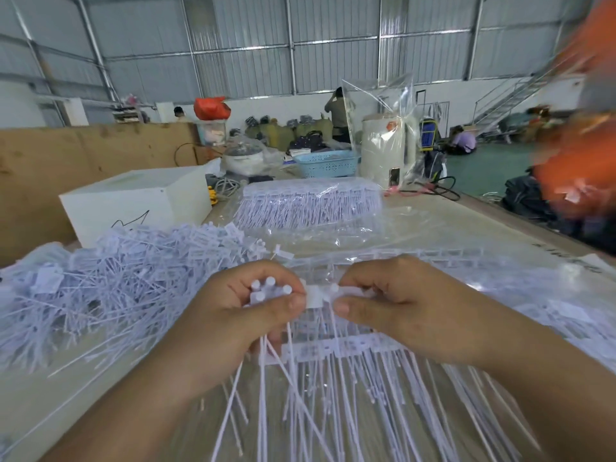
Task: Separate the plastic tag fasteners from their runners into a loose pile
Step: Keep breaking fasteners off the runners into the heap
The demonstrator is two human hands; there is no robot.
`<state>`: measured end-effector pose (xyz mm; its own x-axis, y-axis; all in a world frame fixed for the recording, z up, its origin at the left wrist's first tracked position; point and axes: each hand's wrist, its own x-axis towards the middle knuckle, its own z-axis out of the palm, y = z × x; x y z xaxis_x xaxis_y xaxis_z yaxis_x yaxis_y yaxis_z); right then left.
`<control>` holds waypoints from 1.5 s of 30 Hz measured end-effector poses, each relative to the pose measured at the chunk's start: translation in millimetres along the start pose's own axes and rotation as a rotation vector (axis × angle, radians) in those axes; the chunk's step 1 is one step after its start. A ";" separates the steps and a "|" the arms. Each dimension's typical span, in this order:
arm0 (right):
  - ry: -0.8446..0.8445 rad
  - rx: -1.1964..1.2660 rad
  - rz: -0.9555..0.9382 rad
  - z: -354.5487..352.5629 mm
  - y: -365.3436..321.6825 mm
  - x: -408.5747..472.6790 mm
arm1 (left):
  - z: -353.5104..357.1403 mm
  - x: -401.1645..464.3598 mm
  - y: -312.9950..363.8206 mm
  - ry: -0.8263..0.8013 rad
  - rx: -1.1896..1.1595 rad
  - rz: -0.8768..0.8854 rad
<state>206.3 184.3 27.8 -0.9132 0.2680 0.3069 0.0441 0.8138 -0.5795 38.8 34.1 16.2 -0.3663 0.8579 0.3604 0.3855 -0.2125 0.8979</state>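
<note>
From the head camera I see my left hand [233, 315] just left of centre, fingers curled around a small bundle of separated tag fasteners [270, 288], their round white heads poking up above the thumb and their thin stems trailing down toward six o'clock. My right hand [396, 308] sits just beside it at three o'clock, thumb and forefinger pinching the end of a runner strip [320, 295], whose flat white tab lies between the two thumbs. More fasteners still on their runners [353, 351] lie under and below both hands, stems fanned toward the bottom edge over clear plastic sheeting [383, 225]. At nine o'clock a loose pile of fasteners [116, 271] spreads across the table [473, 215], touching nothing in my hands. At twelve o'clock a bagged stack of uncut strips [310, 201] rests well apart from the hands, with a white box [133, 201] at eleven o'clock beside it. Further back stand a blue basket [326, 165] and a cream appliance in a clear bag [390, 151]. A blurred orange shape [580, 155] fills the two o'clock edge; I cannot tell what it is.
</note>
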 end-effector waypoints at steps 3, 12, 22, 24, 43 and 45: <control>-0.009 0.113 0.043 -1.9 -1.9 -1.4 | -1.9 -3.0 1.4 -0.098 0.022 -0.025; 0.375 0.376 0.079 19.1 -16.0 6.0 | 34.9 -9.3 8.6 0.325 0.123 0.198; 0.784 0.499 0.149 2.8 -13.6 4.3 | 28.0 -5.3 10.7 0.529 -0.213 0.049; 0.565 0.462 0.103 -2.9 -7.5 2.0 | 21.5 -3.7 9.1 0.399 -0.126 0.056; -0.081 0.070 0.043 -8.5 -3.3 -3.8 | 9.7 -6.4 -3.0 -0.208 -0.001 -0.036; -0.007 0.080 0.060 -6.3 -6.4 -2.5 | 13.7 -6.6 -2.8 -0.161 -0.012 -0.031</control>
<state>210.9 181.7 35.5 -0.9128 0.3111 0.2646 0.0666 0.7526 -0.6551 51.7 35.5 7.8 -0.2370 0.9280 0.2876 0.3659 -0.1890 0.9113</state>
